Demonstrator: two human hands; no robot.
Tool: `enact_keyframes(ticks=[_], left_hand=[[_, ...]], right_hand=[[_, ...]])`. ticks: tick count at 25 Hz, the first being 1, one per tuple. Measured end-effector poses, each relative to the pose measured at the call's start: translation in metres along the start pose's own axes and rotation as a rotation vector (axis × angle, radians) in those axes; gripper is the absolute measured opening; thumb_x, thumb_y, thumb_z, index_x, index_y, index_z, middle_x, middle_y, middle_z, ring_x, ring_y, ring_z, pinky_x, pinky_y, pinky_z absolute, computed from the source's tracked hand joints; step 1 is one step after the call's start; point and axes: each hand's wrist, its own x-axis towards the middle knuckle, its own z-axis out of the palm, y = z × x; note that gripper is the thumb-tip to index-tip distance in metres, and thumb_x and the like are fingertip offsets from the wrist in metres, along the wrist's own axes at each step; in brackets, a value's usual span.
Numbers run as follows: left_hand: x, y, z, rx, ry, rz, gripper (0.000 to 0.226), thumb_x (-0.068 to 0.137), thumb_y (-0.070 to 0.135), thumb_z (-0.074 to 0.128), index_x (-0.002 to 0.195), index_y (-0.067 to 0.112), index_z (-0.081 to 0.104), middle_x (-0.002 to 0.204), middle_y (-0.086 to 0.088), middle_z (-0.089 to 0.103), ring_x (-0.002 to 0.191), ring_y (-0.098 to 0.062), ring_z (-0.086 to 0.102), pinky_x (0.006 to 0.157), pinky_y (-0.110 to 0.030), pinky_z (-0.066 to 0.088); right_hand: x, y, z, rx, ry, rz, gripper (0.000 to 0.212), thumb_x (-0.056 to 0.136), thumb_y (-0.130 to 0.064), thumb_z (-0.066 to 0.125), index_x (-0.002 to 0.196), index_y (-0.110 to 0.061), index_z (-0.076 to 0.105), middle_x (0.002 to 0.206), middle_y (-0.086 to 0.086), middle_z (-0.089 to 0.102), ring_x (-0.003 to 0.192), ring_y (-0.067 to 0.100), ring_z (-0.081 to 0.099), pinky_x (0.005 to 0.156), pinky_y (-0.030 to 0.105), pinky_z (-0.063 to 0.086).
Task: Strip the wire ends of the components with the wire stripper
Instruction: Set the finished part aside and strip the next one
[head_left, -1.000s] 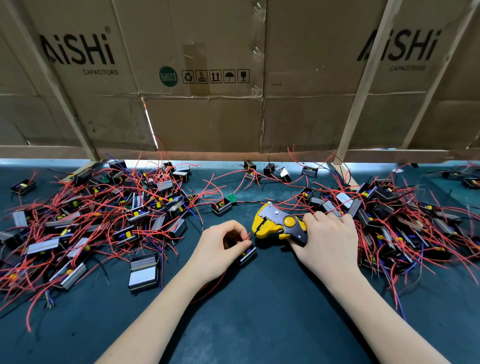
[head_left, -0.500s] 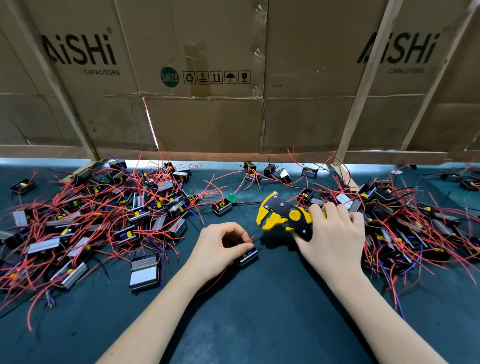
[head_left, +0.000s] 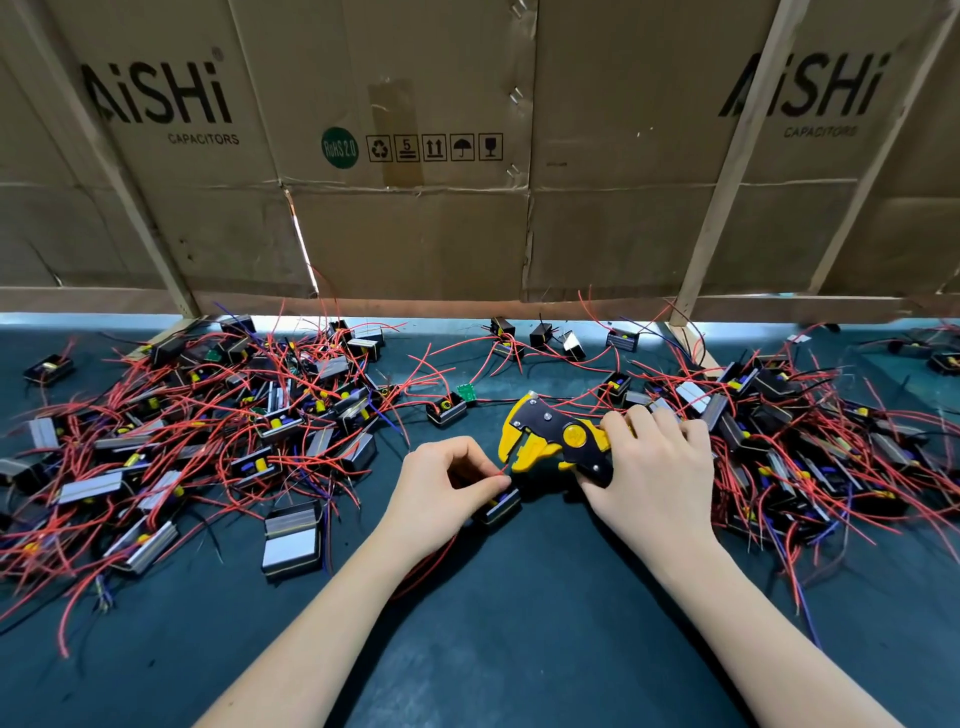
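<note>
My left hand (head_left: 447, 486) pinches a thin red wire between thumb and forefinger, over a small black component (head_left: 500, 506) that lies on the dark mat. The wire's tip points right, into the jaws of a yellow and black wire stripper (head_left: 550, 441). My right hand (head_left: 652, 467) grips the stripper's handles, with the jaws facing left and down close to the wire end. Most of the handles are hidden under my right fingers.
A large heap of black components with red wires (head_left: 208, 426) covers the left of the mat, and another heap (head_left: 810, 441) lies on the right. A silver-topped block (head_left: 291, 538) sits near my left forearm. A cardboard wall (head_left: 415, 156) stands behind.
The stripper was lifted up and away from the wire half a second ago; now it has come back down and left, its jaws at the wire end. My left hand stays put.
</note>
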Motion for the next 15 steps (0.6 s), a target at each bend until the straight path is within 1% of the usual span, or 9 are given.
enact_keyframes(ticks=[2, 3, 5, 8, 10, 12, 15], left_hand=[[0.0004, 0.0003, 0.0012, -0.004, 0.008, -0.011, 0.015, 0.077, 0.019, 0.081, 0.070, 0.017, 0.069, 0.073, 0.001, 0.073, 0.073, -0.019, 0.069, 0.070, -0.027, 0.054], [0.0007, 0.0003, 0.0011, -0.008, 0.008, -0.013, 0.015, 0.077, 0.019, 0.081, 0.069, 0.017, 0.069, 0.074, 0.001, 0.073, 0.073, -0.019, 0.069, 0.070, -0.027, 0.054], [0.0009, 0.0011, 0.0009, -0.015, 0.006, -0.015, 0.015, 0.077, 0.018, 0.081, 0.068, 0.017, 0.068, 0.073, 0.000, 0.073, 0.072, -0.020, 0.069, 0.066, -0.026, 0.054], [0.0003, 0.0022, 0.0001, -0.031, 0.001, -0.020, 0.015, 0.077, 0.017, 0.080, 0.068, 0.016, 0.068, 0.073, -0.003, 0.073, 0.068, -0.022, 0.067, 0.055, -0.022, 0.053], [-0.0002, 0.0025, -0.0003, -0.039, -0.005, -0.024, 0.015, 0.078, 0.016, 0.080, 0.068, 0.015, 0.068, 0.073, -0.004, 0.072, 0.058, -0.017, 0.063, 0.050, -0.022, 0.050], [-0.0002, 0.0028, -0.0009, -0.050, -0.017, -0.032, 0.015, 0.078, 0.015, 0.080, 0.068, 0.014, 0.068, 0.071, -0.006, 0.071, 0.051, -0.009, 0.057, 0.046, -0.022, 0.047], [-0.0004, 0.0029, -0.0018, -0.049, -0.039, -0.030, 0.016, 0.078, 0.015, 0.080, 0.068, 0.015, 0.067, 0.069, -0.005, 0.070, 0.046, -0.008, 0.054, 0.045, -0.021, 0.045]], right_hand=[[0.0001, -0.0013, -0.0006, 0.004, 0.003, -0.009, 0.046, 0.058, -0.047, 0.081, 0.078, -0.011, 0.060, 0.076, 0.006, 0.059, 0.075, 0.032, 0.057, 0.072, 0.041, 0.034], [0.0002, -0.0018, -0.0008, 0.005, 0.004, -0.013, 0.046, 0.058, -0.047, 0.081, 0.077, -0.012, 0.060, 0.075, 0.005, 0.059, 0.074, 0.031, 0.057, 0.072, 0.040, 0.033], [0.0004, -0.0023, -0.0015, 0.011, 0.010, -0.017, 0.044, 0.059, -0.047, 0.081, 0.075, -0.013, 0.058, 0.073, 0.004, 0.059, 0.071, 0.031, 0.057, 0.072, 0.040, 0.032], [0.0000, -0.0032, -0.0024, 0.027, 0.018, -0.018, 0.039, 0.059, -0.042, 0.081, 0.069, -0.015, 0.055, 0.067, 0.003, 0.056, 0.066, 0.030, 0.056, 0.070, 0.039, 0.030], [-0.0004, -0.0029, -0.0025, 0.043, 0.014, -0.016, 0.038, 0.058, -0.040, 0.082, 0.066, -0.016, 0.053, 0.063, 0.002, 0.055, 0.062, 0.030, 0.056, 0.070, 0.039, 0.029], [-0.0006, -0.0030, -0.0023, 0.069, -0.004, -0.016, 0.039, 0.057, -0.039, 0.084, 0.063, -0.016, 0.053, 0.060, 0.002, 0.055, 0.058, 0.029, 0.057, 0.070, 0.038, 0.032], [0.0004, -0.0041, -0.0016, 0.122, -0.030, -0.026, 0.040, 0.052, -0.035, 0.087, 0.059, -0.015, 0.054, 0.056, 0.002, 0.054, 0.053, 0.028, 0.057, 0.063, 0.034, 0.040]])
